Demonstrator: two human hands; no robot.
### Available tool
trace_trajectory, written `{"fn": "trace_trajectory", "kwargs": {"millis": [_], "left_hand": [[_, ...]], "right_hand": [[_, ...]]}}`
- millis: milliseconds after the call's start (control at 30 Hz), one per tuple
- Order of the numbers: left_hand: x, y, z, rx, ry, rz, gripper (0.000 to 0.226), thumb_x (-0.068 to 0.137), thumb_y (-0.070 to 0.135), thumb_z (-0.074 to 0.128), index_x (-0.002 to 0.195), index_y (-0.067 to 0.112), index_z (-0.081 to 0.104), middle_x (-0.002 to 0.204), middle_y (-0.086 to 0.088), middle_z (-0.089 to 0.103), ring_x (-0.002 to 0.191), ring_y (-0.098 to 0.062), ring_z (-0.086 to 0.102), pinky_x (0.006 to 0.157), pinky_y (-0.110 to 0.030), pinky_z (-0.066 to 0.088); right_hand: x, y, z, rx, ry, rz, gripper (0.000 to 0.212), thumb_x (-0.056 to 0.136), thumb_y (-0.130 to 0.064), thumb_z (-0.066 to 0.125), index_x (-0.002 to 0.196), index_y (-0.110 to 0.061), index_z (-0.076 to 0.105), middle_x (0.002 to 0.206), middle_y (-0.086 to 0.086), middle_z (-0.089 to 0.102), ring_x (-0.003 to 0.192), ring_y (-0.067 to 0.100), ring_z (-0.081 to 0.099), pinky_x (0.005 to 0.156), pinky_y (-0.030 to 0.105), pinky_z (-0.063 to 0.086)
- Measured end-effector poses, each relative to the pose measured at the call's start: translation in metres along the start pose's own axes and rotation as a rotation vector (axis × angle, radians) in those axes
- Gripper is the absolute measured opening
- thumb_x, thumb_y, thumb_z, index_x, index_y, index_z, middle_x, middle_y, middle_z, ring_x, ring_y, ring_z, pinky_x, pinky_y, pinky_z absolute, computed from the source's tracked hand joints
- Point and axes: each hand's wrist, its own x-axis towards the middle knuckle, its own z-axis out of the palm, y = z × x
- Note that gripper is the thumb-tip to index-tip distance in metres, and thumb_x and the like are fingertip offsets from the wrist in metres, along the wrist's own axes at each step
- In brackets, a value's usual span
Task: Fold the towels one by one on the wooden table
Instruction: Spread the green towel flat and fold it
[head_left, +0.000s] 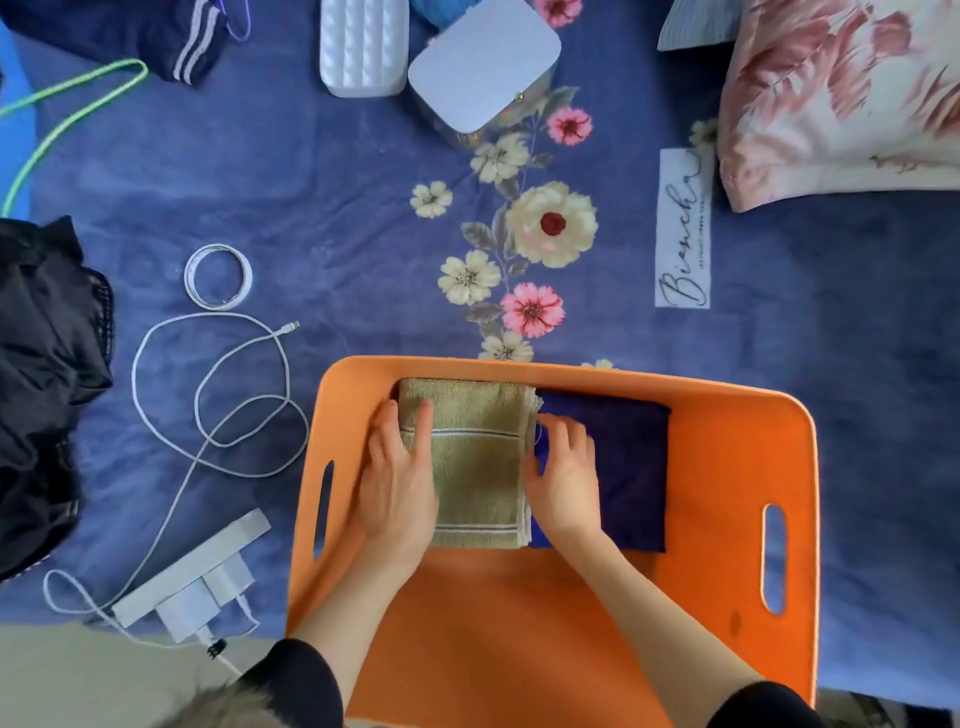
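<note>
Towel, soft and light, lay folded at bin's far-left corner; left hand and right hand fingers straight, pressing its side edges.

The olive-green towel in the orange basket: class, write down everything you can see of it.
The olive-green towel looks like terry cloth, folded into a neat upright rectangle, with a pale woven stripe across its upper half and another near its bottom edge. It lies flat in the far left part of the orange basket, its right edge meeting a folded dark purple towel. The left hand rests flat on its left side; the right hand sits at its right edge, mostly over the purple towel.
</note>
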Motion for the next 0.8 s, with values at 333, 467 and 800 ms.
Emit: {"fn": "trace_trajectory", "kwargs": {"millis": [333,467,800], "left_hand": [[0.024,-0.016,0.025,0.392,-0.305,0.236,0.136,0.063,0.055,0.076,0.131,0.028,-0.039,0.138,-0.012,-0.048,0.134,-0.031,-0.035,0.114,-0.042,-0.012],[0.03,-0.016,0.033,0.457,-0.282,0.224,0.135,0.064,0.057,0.075,0.133,0.027,-0.038,0.138,-0.012,-0.047,0.137,-0.033,-0.031,0.111,-0.042,-0.017],[0.003,0.001,-0.018,0.143,-0.281,0.269,0.086,0.088,0.052,0.051,0.15,0.026,-0.003,0.156,-0.009,-0.02,0.142,-0.028,-0.021,0.118,-0.045,0.0]], "right_hand": [[0.027,0.023,0.022,-0.805,-0.365,-0.419,0.121,0.07,-0.067,0.061,0.137,-0.03,-0.033,0.135,0.003,-0.052,0.125,0.024,-0.047,0.101,0.052,-0.028],[0.034,0.029,0.034,-0.825,-0.351,-0.417,0.119,0.07,-0.074,0.055,0.138,-0.029,-0.031,0.134,0.005,-0.052,0.128,0.025,-0.046,0.105,0.05,-0.025],[-0.014,0.003,-0.027,-0.583,-0.292,-0.291,0.075,0.092,-0.052,0.044,0.149,-0.029,0.002,0.159,0.004,-0.005,0.146,0.022,-0.003,0.117,0.046,0.006]]}}
